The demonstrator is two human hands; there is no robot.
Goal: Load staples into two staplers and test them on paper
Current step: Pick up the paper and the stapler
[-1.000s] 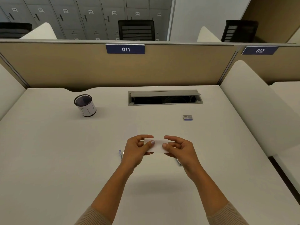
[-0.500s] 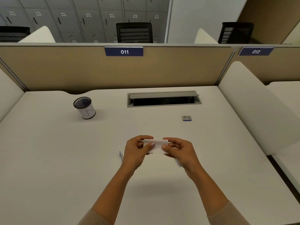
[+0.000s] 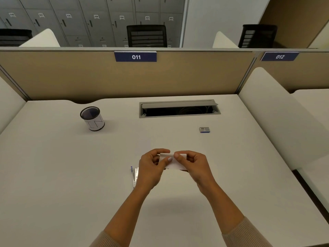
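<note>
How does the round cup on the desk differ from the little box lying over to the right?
The cup is round, tall and open at the top; the box is flat and rectangular. The cup is black mesh wrapped in white paper; the box is grey with a blue edge. The cup stands far left, the box right. Both rest on the desk, and nothing touches them.

Open-plan office with numbered cubicle desks.

A pale desk [image 3: 53, 175] sits in front of a tan partition [image 3: 71, 77] carrying blue plates that read 011 [image 3: 135, 57] and 012 [image 3: 279, 56]. A cable hatch [image 3: 179, 108] is set into the desktop and a mesh pen cup [image 3: 92, 118] stands on it. Beyond are black mesh chairs [image 3: 146, 35] and grey numbered lockers [image 3: 89, 20].
</note>
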